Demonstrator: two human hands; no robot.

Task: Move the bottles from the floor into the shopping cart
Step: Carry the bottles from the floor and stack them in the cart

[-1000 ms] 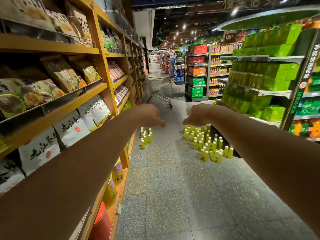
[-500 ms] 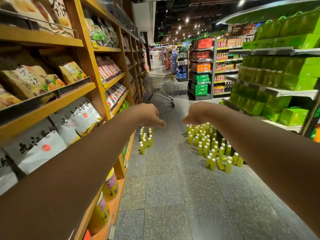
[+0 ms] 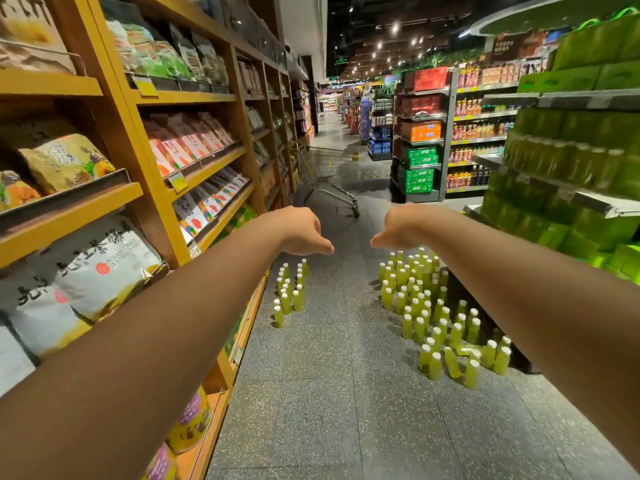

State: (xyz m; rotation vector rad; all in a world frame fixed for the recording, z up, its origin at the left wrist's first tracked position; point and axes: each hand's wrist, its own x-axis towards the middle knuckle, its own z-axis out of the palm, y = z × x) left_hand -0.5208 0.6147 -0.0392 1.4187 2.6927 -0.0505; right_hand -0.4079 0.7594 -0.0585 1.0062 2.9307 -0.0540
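Several green bottles with white caps stand on the grey floor in two groups: a small cluster (image 3: 290,293) by the left shelf and a large cluster (image 3: 429,308) on the right, partly hidden by my right arm. One bottle (image 3: 467,349) in the large group lies on its side. A metal shopping cart (image 3: 327,174) stands farther down the aisle, beyond both groups. Both my arms stretch forward at chest height. My left hand (image 3: 299,230) and my right hand (image 3: 398,226) hang with fingers curled down, holding nothing, well above the bottles.
Wooden shelves (image 3: 204,174) packed with bagged goods line the left side of the aisle. A display (image 3: 571,174) of green boxes and bottles stands on the right. Open floor (image 3: 339,341) runs between the two bottle groups toward the cart.
The view has advanced down the aisle, so the bottles and cart look closer. Both hands keep the same outstretched pose.
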